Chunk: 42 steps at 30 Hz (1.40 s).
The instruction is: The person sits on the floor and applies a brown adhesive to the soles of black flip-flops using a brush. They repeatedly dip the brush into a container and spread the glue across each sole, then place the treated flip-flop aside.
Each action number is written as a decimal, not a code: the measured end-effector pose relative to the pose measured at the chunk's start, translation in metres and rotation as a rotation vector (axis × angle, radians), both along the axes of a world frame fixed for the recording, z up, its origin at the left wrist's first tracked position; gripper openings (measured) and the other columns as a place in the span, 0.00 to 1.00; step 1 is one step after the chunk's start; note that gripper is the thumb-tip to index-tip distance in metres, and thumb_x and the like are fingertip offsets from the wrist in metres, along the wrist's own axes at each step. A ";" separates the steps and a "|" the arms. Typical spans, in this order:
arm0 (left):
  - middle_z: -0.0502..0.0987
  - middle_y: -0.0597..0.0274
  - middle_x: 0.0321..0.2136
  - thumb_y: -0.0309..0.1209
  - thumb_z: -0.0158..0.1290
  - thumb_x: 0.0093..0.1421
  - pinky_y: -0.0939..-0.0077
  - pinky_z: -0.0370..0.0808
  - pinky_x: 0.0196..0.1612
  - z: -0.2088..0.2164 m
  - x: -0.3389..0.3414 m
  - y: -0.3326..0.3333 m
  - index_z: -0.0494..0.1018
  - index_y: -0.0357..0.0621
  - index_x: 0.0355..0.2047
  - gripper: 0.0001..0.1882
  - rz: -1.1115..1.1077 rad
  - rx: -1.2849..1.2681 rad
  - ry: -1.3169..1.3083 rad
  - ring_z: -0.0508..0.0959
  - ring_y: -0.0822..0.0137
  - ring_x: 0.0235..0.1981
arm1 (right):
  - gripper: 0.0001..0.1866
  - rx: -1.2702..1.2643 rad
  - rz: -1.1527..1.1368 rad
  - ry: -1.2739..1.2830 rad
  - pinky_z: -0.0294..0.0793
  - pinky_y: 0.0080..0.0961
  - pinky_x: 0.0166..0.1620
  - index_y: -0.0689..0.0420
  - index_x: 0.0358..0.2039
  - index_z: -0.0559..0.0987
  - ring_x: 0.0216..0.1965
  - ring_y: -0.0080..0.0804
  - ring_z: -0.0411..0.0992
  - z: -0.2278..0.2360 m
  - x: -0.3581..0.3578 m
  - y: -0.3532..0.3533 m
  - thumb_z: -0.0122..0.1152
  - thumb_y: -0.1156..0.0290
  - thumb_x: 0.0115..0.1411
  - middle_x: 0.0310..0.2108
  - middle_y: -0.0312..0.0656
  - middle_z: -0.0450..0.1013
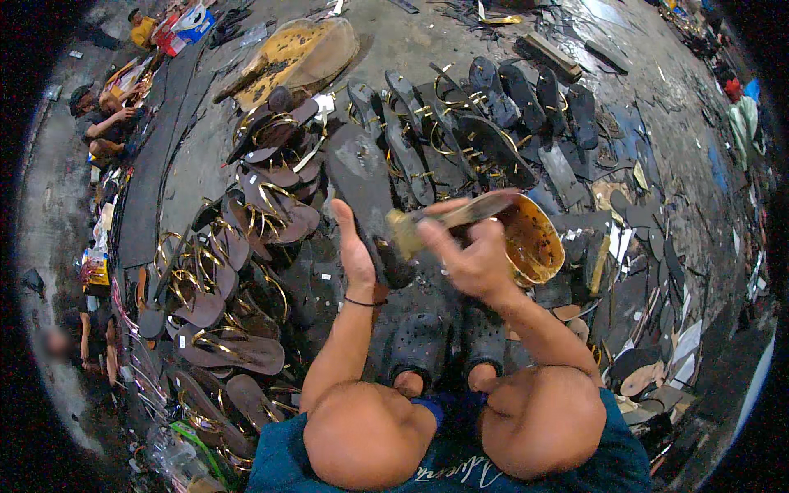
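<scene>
My left hand (pixel 356 256) holds a long dark shoe sole (pixel 362 177) tilted in front of me, its thumb along the left edge and its other fingers hidden beneath. In my right hand (pixel 478 259) is a brush (pixel 403 233) with a wide, pale handle, slightly smeared by motion. The yellowish bristles touch or lie just over the sole's lower right side; I cannot tell which. Right beside that hand is a tub (pixel 538 251) coated inside with amber, glue-like stuff. Beyond the sole, several sandal soles with gold straps (pixel 407 164) lie in rows.
Finished-looking brown sandals with gold straps (pixel 218 263) are heaped on the left. A larger container with amber residue (pixel 300 62) lies at the far left. Dark scraps (pixel 641 287) litter the floor on the right. Another person (pixel 107 123) sits at the far left edge.
</scene>
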<state>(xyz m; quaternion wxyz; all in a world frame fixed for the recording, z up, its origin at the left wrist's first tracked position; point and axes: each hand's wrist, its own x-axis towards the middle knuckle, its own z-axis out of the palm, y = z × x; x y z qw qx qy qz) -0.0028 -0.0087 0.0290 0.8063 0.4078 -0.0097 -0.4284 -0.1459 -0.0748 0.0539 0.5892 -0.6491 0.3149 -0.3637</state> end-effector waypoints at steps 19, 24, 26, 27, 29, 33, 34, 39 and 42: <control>0.75 0.66 0.35 0.48 0.49 0.65 0.78 0.73 0.34 -0.084 0.016 -0.013 0.73 0.45 0.43 0.20 -0.292 0.330 -0.337 0.74 0.74 0.35 | 0.17 0.463 0.085 0.173 0.71 0.27 0.46 0.59 0.44 0.77 0.40 0.26 0.72 -0.082 -0.074 -0.055 0.66 0.63 0.58 0.38 0.36 0.75; 0.62 0.73 0.19 0.37 0.56 0.61 0.76 0.60 0.24 -0.145 0.197 0.018 0.64 0.49 0.24 0.14 0.199 0.631 -0.716 0.61 0.77 0.21 | 0.21 0.031 -0.222 0.510 0.73 0.27 0.43 0.63 0.46 0.77 0.37 0.26 0.74 -0.115 -0.172 -0.214 0.63 0.61 0.59 0.36 0.39 0.77; 0.62 0.73 0.19 0.37 0.57 0.60 0.75 0.58 0.23 -0.162 0.260 0.043 0.65 0.50 0.23 0.14 0.339 0.538 -0.566 0.61 0.76 0.20 | 0.21 0.116 -0.182 0.552 0.72 0.28 0.45 0.63 0.46 0.77 0.39 0.28 0.74 -0.115 -0.165 -0.227 0.64 0.60 0.58 0.37 0.41 0.78; 0.62 0.73 0.19 0.37 0.58 0.59 0.75 0.59 0.24 -0.164 0.271 0.042 0.65 0.51 0.23 0.14 0.258 0.553 -0.429 0.63 0.75 0.20 | 0.22 0.089 -0.189 0.692 0.72 0.29 0.45 0.62 0.46 0.77 0.40 0.28 0.74 -0.118 -0.172 -0.235 0.64 0.60 0.58 0.37 0.42 0.78; 0.66 0.72 0.21 0.36 0.57 0.60 0.77 0.66 0.30 -0.178 0.273 0.010 0.67 0.50 0.24 0.12 0.141 0.534 -0.218 0.70 0.75 0.26 | 0.22 -0.026 -0.177 0.823 0.71 0.31 0.46 0.61 0.46 0.77 0.42 0.30 0.74 -0.154 -0.232 -0.272 0.65 0.59 0.57 0.38 0.42 0.78; 0.73 0.68 0.30 0.32 0.53 0.64 0.75 0.71 0.41 -0.165 0.291 0.072 0.73 0.43 0.37 0.07 0.280 0.410 -0.181 0.73 0.75 0.34 | 0.18 -0.184 -0.432 0.744 0.75 0.26 0.38 0.64 0.42 0.77 0.36 0.29 0.76 -0.168 -0.192 -0.240 0.62 0.62 0.60 0.34 0.42 0.78; 0.74 0.67 0.31 0.33 0.52 0.64 0.74 0.71 0.41 -0.159 0.281 0.082 0.72 0.42 0.40 0.08 0.313 0.386 -0.239 0.74 0.74 0.34 | 0.16 -0.211 -0.409 0.634 0.76 0.26 0.38 0.64 0.40 0.77 0.36 0.29 0.77 -0.168 -0.192 -0.231 0.63 0.63 0.60 0.33 0.42 0.78; 0.76 0.59 0.39 0.32 0.50 0.65 0.74 0.73 0.42 -0.086 0.111 0.114 0.70 0.37 0.49 0.15 0.062 0.369 -0.441 0.75 0.71 0.34 | 0.12 -0.263 -0.184 0.670 0.77 0.26 0.34 0.63 0.36 0.77 0.33 0.28 0.77 -0.103 -0.159 -0.105 0.64 0.67 0.58 0.30 0.45 0.78; 0.76 0.54 0.45 0.32 0.52 0.64 0.70 0.74 0.48 -0.079 0.010 0.121 0.71 0.35 0.48 0.16 -0.315 0.590 -0.505 0.78 0.66 0.39 | 0.10 -0.491 -0.137 0.827 0.76 0.32 0.36 0.63 0.36 0.77 0.32 0.36 0.78 -0.144 -0.163 -0.102 0.63 0.69 0.58 0.30 0.49 0.77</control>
